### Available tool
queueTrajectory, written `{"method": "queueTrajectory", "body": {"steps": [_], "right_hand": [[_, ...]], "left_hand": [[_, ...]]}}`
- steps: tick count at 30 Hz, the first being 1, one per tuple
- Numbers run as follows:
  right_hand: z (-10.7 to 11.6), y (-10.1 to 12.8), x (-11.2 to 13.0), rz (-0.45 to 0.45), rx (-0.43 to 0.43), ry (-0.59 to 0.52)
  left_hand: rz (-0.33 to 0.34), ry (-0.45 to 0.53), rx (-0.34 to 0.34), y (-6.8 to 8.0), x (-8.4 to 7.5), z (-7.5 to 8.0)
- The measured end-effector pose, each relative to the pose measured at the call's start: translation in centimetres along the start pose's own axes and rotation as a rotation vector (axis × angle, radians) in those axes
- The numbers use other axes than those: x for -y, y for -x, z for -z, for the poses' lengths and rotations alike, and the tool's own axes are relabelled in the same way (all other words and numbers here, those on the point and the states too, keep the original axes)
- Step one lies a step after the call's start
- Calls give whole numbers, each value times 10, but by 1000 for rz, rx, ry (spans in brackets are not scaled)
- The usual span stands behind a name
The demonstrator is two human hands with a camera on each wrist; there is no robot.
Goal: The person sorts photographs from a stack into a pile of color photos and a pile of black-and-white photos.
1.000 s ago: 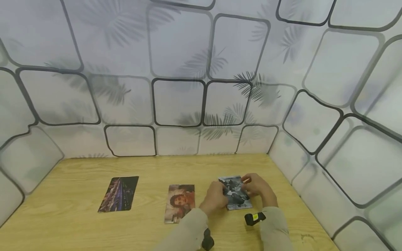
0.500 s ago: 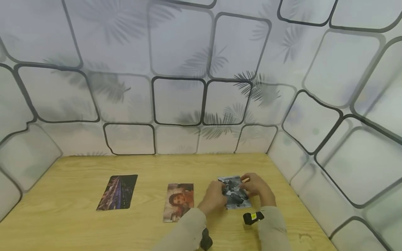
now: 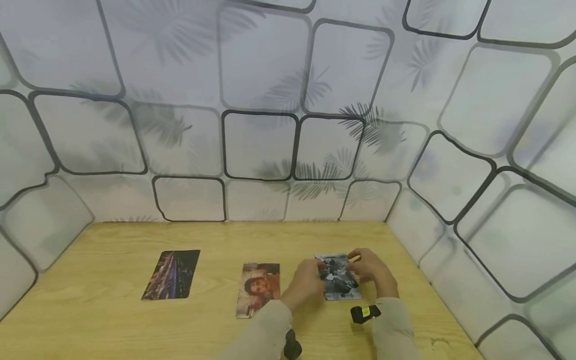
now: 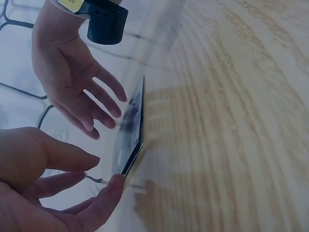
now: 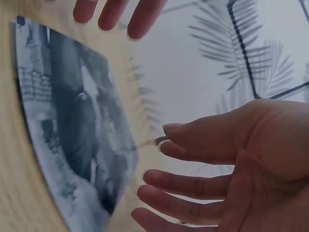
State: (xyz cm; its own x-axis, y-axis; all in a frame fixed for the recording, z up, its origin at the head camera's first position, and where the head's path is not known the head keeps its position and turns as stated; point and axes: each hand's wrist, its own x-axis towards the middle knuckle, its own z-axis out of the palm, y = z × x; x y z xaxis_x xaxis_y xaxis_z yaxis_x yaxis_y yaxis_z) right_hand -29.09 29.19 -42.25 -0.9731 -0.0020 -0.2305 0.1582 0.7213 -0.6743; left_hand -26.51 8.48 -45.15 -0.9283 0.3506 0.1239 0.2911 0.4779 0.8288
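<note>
The left hand [image 3: 304, 283] is easing slightly off the photo [image 3: 338, 284]; it and the right hand [image 3: 371, 270] are keeping fingers loose, seemingly aligning it, next needing light nudges.

On the table [image 3: 112, 320] lie, from the left, photo 1 [image 3: 172, 275], photo 2 [image 3: 258, 288] and, between the left hand [image 3: 305, 285] and right hand [image 3: 370, 268], photo 3 [image 3: 339, 282]; the wall [image 3: 261, 145] is behind.
</note>
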Motion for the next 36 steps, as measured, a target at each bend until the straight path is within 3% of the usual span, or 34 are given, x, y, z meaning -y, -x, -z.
{"method": "queueTrajectory", "body": {"steps": [5, 10, 16, 20, 28, 36], "right_hand": [[4, 9, 15, 110, -37, 10], [-3, 15, 36, 205, -9, -70], [-32, 15, 63, 281, 93, -116], [-61, 13, 76, 289, 141, -126], [-106, 11, 87, 290, 186, -131], [-121, 8, 89, 266, 223, -187]], "left_hand": [[-8, 66, -4, 10, 7, 22], [20, 80, -16, 21, 16, 60], [65, 50, -88, 35, 34, 103], [85, 44, -128, 48, 49, 123], [148, 34, -148, 67, 70, 140], [191, 69, -154, 77, 77, 149]]}}
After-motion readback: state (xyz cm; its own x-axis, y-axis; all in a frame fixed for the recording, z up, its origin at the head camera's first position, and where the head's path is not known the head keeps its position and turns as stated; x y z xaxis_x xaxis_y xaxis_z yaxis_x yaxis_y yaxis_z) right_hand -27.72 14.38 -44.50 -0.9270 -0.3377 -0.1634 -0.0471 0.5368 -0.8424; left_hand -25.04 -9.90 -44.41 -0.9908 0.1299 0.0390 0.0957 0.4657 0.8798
